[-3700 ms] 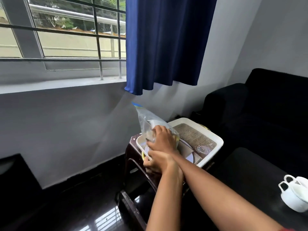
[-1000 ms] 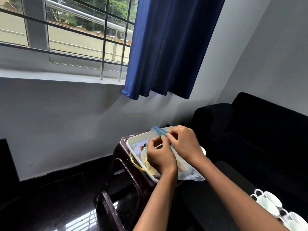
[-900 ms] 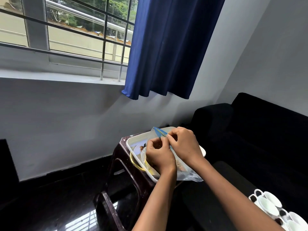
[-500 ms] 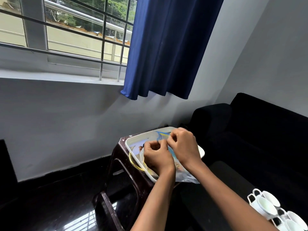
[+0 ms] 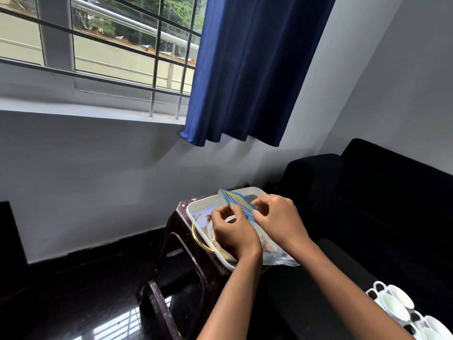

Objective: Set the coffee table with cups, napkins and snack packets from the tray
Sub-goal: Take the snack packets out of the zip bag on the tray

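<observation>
Left hand [image 5: 232, 233] and right hand [image 5: 277, 217] pinch blue zip edge of clear snack bag [image 5: 239, 201] over white tray [image 5: 196, 207]; cups [image 5: 397, 306] near right.

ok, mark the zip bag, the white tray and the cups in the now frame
zip bag [image 5: 239, 201], head view: blue zip strip at its top.
white tray [image 5: 196, 206], head view: bare far-left rim.
cups [image 5: 394, 306], head view: inside of one white cup, bottom right.
</observation>
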A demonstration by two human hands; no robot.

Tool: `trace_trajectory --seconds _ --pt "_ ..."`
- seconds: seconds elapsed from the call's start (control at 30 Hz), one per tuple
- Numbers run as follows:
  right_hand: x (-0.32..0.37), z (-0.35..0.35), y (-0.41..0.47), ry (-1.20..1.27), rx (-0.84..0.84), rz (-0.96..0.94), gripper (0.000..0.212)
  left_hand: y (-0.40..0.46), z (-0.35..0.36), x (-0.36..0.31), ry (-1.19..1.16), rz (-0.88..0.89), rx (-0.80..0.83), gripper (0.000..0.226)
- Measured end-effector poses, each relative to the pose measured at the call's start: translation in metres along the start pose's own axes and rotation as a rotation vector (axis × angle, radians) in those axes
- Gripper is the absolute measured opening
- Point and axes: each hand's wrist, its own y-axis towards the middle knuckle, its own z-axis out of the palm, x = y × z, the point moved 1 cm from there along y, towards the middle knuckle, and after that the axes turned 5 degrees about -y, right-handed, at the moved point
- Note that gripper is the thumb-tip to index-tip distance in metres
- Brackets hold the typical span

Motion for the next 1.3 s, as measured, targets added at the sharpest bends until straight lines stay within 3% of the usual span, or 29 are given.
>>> trace_trajectory --seconds 0.13,0.23,0.33,0.67,0.87,1.03,1.23,1.3 --pt "-0.015 -0.005 -0.006 -0.009 0.007 0.064 0.015 -0.004 0.003 0.003 0.024 -0.094 0.043 0.012" --pt "-0.021 -0.009 -0.005 0.050 -0.021 0.097 0.010 -0.017 0.004 0.012 0.123 -0.202 0.207 0.010" --pt "-0.024 -0.009 -0.003 0.070 -0.033 0.107 0.009 -0.023 0.003 0.018 0.219 -0.195 0.296 0.013" --pt "-0.031 -0.014 0.010 0.061 -0.149 0.150 0.014 -0.020 0.000 0.015 0.257 -0.156 0.125 0.017" --pt "-0.034 -0.010 -0.002 0.011 0.062 0.118 0.015 -0.018 0.000 0.013 0.238 -0.173 0.106 0.016" --pt "-0.050 -0.019 -0.016 -0.053 0.129 0.152 0.006 -0.020 -0.001 0.009 0.192 -0.182 0.053 0.012" --pt "-0.059 -0.026 -0.021 -0.094 0.100 0.156 0.006 -0.037 -0.003 0.018 0.527 -0.178 0.394 0.019" --pt "-0.059 -0.026 -0.019 -0.099 0.083 0.162 0.006 -0.040 -0.004 0.017 0.576 -0.153 0.409 0.021"
